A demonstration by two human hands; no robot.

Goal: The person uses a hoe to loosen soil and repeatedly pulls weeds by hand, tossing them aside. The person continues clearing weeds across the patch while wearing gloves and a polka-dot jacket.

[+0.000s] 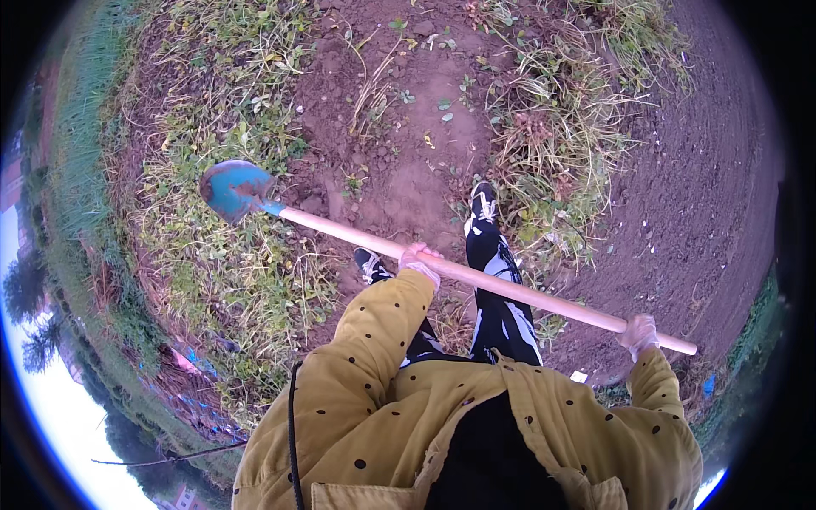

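Note:
A round-point shovel lies slantwise across my front, its teal metal blade [234, 187] smeared with soil and held over the plants on the left. Its pale wooden handle [535, 297] runs down to the right. My left hand [421, 260], in a thin clear glove, grips the handle around its middle. Close to the butt end, my right hand [639, 334] is wrapped around the same handle, also in a clear glove. Whether the blade touches the plants, I cannot tell.
My shoes [482, 203] stand on a strip of bare soil [408, 172]. Uprooted leafy plants [236, 306] lie along the left, and another row of pulled plants [561, 127] lies to the right. Past that is tilled earth [688, 210]. Tall grass [86, 140] edges the far left.

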